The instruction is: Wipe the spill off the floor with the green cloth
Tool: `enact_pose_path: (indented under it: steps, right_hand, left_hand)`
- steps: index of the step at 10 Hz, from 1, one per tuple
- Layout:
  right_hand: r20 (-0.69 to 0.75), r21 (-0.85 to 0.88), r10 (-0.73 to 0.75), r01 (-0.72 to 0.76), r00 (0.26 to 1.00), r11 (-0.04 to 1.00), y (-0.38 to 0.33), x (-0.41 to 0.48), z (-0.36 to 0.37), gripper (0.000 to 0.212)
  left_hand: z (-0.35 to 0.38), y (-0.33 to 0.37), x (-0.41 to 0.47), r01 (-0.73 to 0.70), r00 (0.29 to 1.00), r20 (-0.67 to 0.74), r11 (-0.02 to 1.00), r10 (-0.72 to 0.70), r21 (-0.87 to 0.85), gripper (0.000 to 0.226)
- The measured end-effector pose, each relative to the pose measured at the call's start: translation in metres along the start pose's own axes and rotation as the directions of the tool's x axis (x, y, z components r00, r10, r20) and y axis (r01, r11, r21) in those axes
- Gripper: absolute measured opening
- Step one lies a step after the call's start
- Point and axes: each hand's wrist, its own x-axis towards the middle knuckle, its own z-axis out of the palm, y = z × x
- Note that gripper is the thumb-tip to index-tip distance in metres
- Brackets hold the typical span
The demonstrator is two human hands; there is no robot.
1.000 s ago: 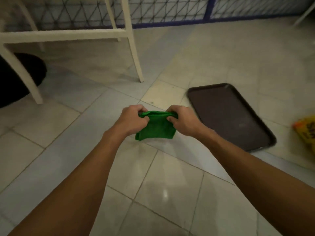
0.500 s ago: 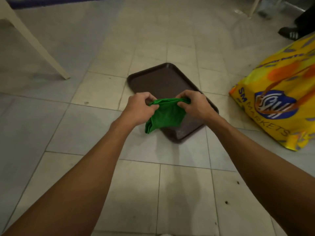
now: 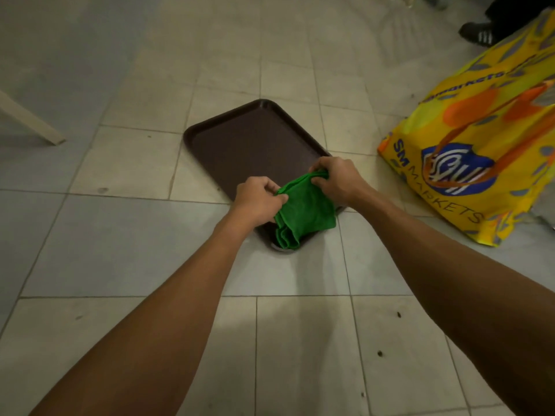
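Both hands hold the folded green cloth [image 3: 303,210] in the air over the near corner of a dark brown tray [image 3: 246,145] that lies on the tiled floor. My left hand [image 3: 258,199] pinches the cloth's left top edge. Its right top edge is pinched by my right hand [image 3: 335,180]. The cloth hangs down in layered folds between them. No spill shows plainly on the pale tiles; a few small dark specks [image 3: 380,353] lie on the floor to the lower right.
A big yellow shopping bag [image 3: 480,151] with orange handles stands on the floor at the right. A white furniture leg [image 3: 33,124] reaches the floor at the left. Someone's dark shoe [image 3: 477,33] shows at the top right.
The view has swung right and down: the white table legs slid out to the left and the yellow bag came into view. My hands kept their pinch on the cloth, which now hangs over the tray's near corner.
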Motion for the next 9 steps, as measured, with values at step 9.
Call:
enact_pose_path:
  steps: [9]
  right_hand:
    - [0.131, 0.035, -0.038, 0.034, 0.991, 0.999, -0.011, 0.048, 0.044, 0.045]
  left_hand:
    - [-0.018, -0.034, 0.039, -0.145, 0.972, -0.105, 0.89, 0.209, 0.433, 0.037]
